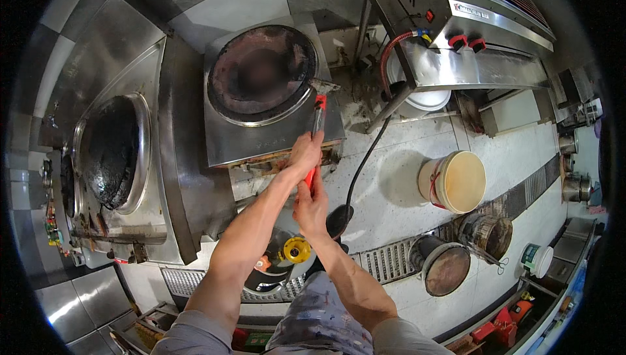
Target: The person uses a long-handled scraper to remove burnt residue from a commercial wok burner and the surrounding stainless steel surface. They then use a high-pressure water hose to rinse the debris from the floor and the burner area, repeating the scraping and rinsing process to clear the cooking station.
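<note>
Both my hands are on one red-and-metal hand tool [319,119]; its exact kind is not clear. My left hand [306,152] wraps around its middle, farther from my body. Closer in, my right hand [311,208] holds the red handle [310,178] near its end. The tool's red far tip lies over the right edge of a steel stove [279,142], close to its round, sooty burner [264,73]. Under my forearms stands a gas cylinder, partly hidden, with a yellow fitting [297,250] and an orange knob [262,263] on top.
A wok range [168,159] with a blackened wok [111,152] stands left. At upper right is a steel grill [489,37], its black hose [367,159] crossing the floor. A cream bucket [459,182], sooty drums [447,269] and a floor grate [389,259] lie to the right.
</note>
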Tool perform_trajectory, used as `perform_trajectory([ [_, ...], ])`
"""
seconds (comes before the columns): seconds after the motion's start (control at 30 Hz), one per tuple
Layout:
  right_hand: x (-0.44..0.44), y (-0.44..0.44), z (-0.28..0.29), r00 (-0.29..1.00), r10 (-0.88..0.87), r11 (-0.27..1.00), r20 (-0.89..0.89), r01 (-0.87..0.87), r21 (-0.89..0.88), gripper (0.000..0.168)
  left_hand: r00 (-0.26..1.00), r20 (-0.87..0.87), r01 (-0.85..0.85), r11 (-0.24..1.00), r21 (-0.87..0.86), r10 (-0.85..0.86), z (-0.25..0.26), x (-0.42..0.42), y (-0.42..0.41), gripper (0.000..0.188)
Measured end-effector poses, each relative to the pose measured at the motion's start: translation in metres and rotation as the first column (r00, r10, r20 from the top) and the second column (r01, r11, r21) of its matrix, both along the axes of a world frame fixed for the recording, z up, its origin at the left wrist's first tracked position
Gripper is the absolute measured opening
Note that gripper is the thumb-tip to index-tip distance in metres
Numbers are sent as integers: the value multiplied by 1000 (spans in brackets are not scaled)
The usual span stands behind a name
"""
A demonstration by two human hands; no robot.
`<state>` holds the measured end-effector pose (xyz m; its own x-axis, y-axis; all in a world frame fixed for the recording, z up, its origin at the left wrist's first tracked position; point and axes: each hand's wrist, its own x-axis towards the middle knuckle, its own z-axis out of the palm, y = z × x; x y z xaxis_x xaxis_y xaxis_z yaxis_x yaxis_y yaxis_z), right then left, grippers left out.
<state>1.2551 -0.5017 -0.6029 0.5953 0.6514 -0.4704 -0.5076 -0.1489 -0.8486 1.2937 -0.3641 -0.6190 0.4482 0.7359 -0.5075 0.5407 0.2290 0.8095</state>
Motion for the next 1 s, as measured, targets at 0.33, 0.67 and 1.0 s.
perform_trajectory([
  [0.33, 23, 12, 21, 999, -12, 998, -47, 15, 61, 61, 996, 40, -69, 991, -113, 74, 2, 23, 12, 41],
  [0.67, 44, 17, -30, 980, 29, 994, 198, -49, 97, 60, 996, 63, -58, 994, -90, 63, -16, 45, 19, 49],
  [1.0, 91, 24, 24, 989, 138, 988, -57, -141, -58, 59, 952, 123, -221, 910, -352, 279, -1, 67, 23, 41],
])
